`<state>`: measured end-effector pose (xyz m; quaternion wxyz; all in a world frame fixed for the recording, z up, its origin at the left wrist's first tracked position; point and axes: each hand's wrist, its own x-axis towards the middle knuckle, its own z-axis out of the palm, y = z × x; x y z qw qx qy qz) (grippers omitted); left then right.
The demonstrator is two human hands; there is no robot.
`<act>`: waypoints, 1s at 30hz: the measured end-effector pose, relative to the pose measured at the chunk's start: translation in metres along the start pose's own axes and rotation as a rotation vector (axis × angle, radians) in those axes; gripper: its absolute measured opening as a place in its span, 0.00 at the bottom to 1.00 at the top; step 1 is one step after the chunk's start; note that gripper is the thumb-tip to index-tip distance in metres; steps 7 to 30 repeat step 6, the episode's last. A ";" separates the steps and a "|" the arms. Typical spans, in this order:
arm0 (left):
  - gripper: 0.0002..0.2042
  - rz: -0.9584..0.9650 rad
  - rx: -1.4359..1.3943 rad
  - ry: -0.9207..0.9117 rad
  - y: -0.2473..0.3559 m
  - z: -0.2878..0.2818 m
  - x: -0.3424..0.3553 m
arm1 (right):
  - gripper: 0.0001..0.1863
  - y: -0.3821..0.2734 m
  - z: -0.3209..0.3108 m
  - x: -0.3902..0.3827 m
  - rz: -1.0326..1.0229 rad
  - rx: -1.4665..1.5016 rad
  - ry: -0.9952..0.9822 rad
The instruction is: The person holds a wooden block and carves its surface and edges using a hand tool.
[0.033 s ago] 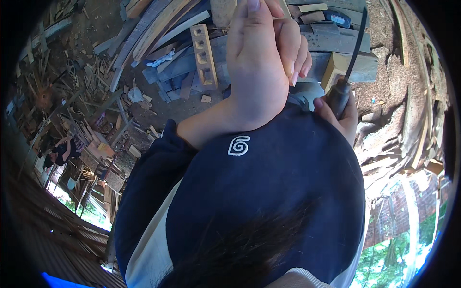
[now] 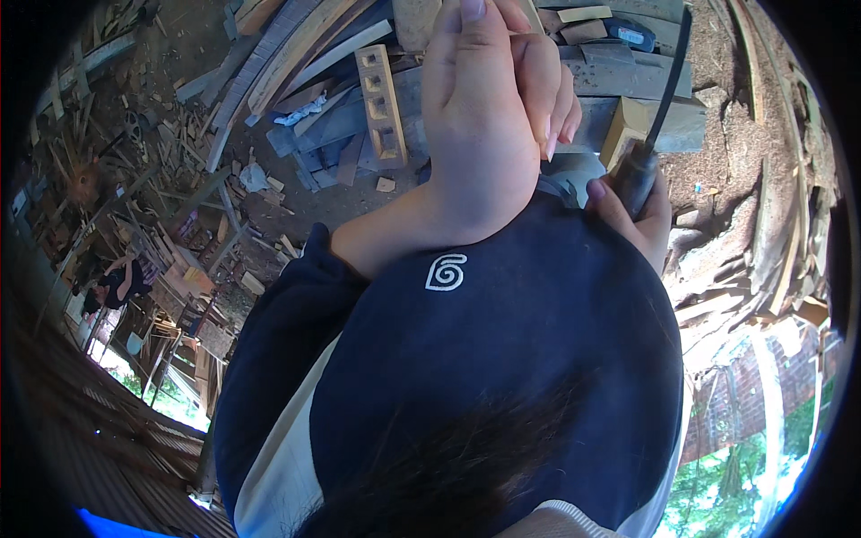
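Note:
My left hand is raised in the upper middle, close to the camera, with its fingers curled in. Whatever it may hold is hidden behind the fingers and the top edge of the picture. To its right, my right hand is wrapped round the dark handle of a hand tool. The tool's long, narrow dark blade points up and slightly right; its exact kind is unclear. Just left of that handle is a block of pale wood. A wood strip with several square holes lies left of my left hand.
Grey planks lie across the work area, with a dark blue object on them. Curved timbers are at upper left, and wood scraps litter the ground. Another person is far left. Boards line the right side.
The tool in my right hand has tilted very slightly, its blade tip shifting a little to the right. My left hand looks unmoved.

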<state>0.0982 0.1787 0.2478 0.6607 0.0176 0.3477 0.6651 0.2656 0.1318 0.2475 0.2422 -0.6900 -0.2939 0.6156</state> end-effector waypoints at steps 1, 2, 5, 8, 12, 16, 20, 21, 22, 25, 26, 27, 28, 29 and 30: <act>0.15 0.063 0.067 -0.045 0.001 -0.001 0.000 | 0.22 -0.006 0.003 0.001 -0.037 0.052 -0.035; 0.15 0.126 0.135 -0.091 0.002 -0.002 -0.001 | 0.22 -0.009 0.005 0.004 -0.036 0.056 -0.038; 0.15 0.227 0.273 -0.025 0.001 0.000 -0.006 | 0.28 -0.024 0.013 0.006 -0.097 0.311 -0.300; 0.15 0.215 0.270 -0.033 0.000 0.001 -0.005 | 0.30 -0.035 0.019 0.002 -0.100 0.368 -0.317; 0.15 0.215 0.270 -0.033 0.000 0.001 -0.005 | 0.30 -0.035 0.019 0.002 -0.100 0.368 -0.317; 0.15 0.215 0.270 -0.033 0.000 0.001 -0.005 | 0.30 -0.035 0.019 0.002 -0.100 0.368 -0.317; 0.15 0.215 0.270 -0.033 0.000 0.001 -0.005 | 0.30 -0.035 0.019 0.002 -0.100 0.368 -0.317; 0.15 0.215 0.270 -0.033 0.000 0.001 -0.005 | 0.30 -0.035 0.019 0.002 -0.100 0.368 -0.317; 0.15 0.215 0.270 -0.033 0.000 0.001 -0.005 | 0.30 -0.035 0.019 0.002 -0.100 0.368 -0.317; 0.15 0.215 0.270 -0.033 0.000 0.001 -0.005 | 0.30 -0.035 0.019 0.002 -0.100 0.368 -0.317; 0.15 0.215 0.270 -0.033 0.000 0.001 -0.005 | 0.30 -0.035 0.019 0.002 -0.100 0.368 -0.317; 0.15 0.215 0.270 -0.033 0.000 0.001 -0.005 | 0.30 -0.035 0.019 0.002 -0.100 0.368 -0.317; 0.15 0.215 0.270 -0.033 0.000 0.001 -0.005 | 0.30 -0.035 0.019 0.002 -0.100 0.368 -0.317; 0.15 0.215 0.270 -0.033 0.000 0.001 -0.005 | 0.30 -0.035 0.019 0.002 -0.100 0.368 -0.317; 0.15 0.215 0.270 -0.033 0.000 0.001 -0.005 | 0.30 -0.035 0.019 0.002 -0.100 0.368 -0.317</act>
